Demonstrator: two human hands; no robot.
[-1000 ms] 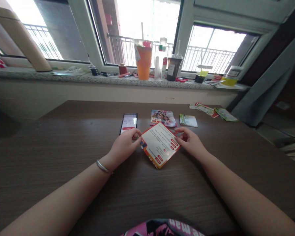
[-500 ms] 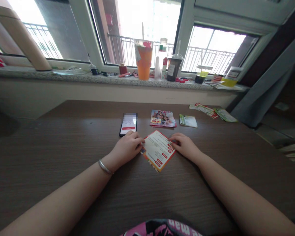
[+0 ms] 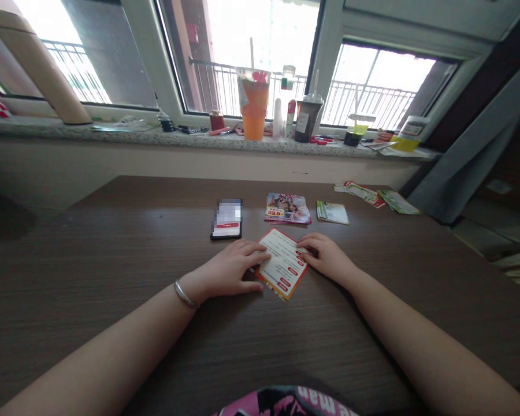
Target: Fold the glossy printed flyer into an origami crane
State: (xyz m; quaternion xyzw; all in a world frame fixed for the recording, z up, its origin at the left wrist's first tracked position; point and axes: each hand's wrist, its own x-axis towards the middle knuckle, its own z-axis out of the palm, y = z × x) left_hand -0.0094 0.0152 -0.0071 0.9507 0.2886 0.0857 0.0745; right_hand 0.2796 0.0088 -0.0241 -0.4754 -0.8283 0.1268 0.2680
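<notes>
A white leaflet with red and orange edging [image 3: 283,266] lies flat on the dark wooden table [image 3: 112,242], turned like a diamond. My left hand [image 3: 231,271], with a silver bangle at the wrist, rests flat on the leaflet's left corner, fingers stretched over it. My right hand [image 3: 327,257] presses its fingertips on the right corner, fingers loosely curled. Just beyond my left hand a black phone [image 3: 227,219] lies with its screen lit.
A colourful photo flyer [image 3: 287,208] and a green-white leaflet [image 3: 333,212] lie behind the hands; more leaflets [image 3: 375,196] sit at the far right. The stone windowsill [image 3: 112,137] carries an orange drink cup [image 3: 253,104], a dark drink cup [image 3: 307,118], bottles and small items.
The leaflet, held tilted up a second ago, has been lowered flat onto the table. My left hand has spread out over its left corner; both hands moved slightly down.
</notes>
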